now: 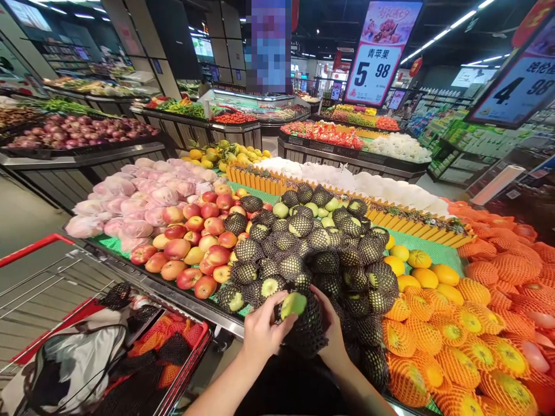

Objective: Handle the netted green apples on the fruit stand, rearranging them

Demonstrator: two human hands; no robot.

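A green apple (293, 304) sits between the thumb and fingers of my left hand (263, 328), its upper side bare. Right beside it, a black foam net sleeve (311, 334) hangs from my right hand (333, 332), whose fingers are closed along its far side. The apple touches the sleeve; whether part of it lies inside I cannot tell. Just beyond both hands is a heap of green apples in black net sleeves (289, 267), with a few bare green apples (311, 209) at its back.
Red apples (191, 245) and pink-wrapped fruit (130, 199) lie left of the heap. Oranges (425, 277), some in orange nets, lie to the right. A shopping cart (203, 332) with discarded nets and a bag (73, 352) stands at lower left. A price sign (381, 55) hangs overhead.
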